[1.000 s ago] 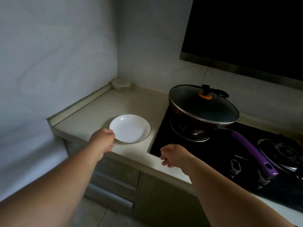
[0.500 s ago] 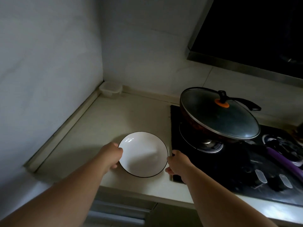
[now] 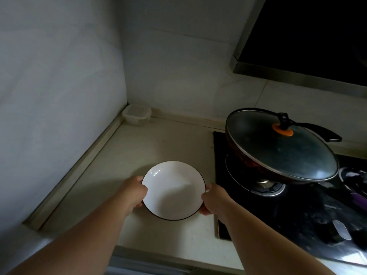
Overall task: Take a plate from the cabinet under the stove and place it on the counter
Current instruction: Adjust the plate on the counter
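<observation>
— Hands?
— Left hand and right hand each grip the rim of one white plate, on opposite sides, left and right.
— Plate's place?
— Between the hands, over the near counter, just left of the stove; contact with counter unclear. Face up, round, no long axis.
— Writing?
— None legible.
— Other items?
— Lidded wok, far right.

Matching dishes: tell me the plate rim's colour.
Thin dark rim on the round white plate; head view.
</observation>
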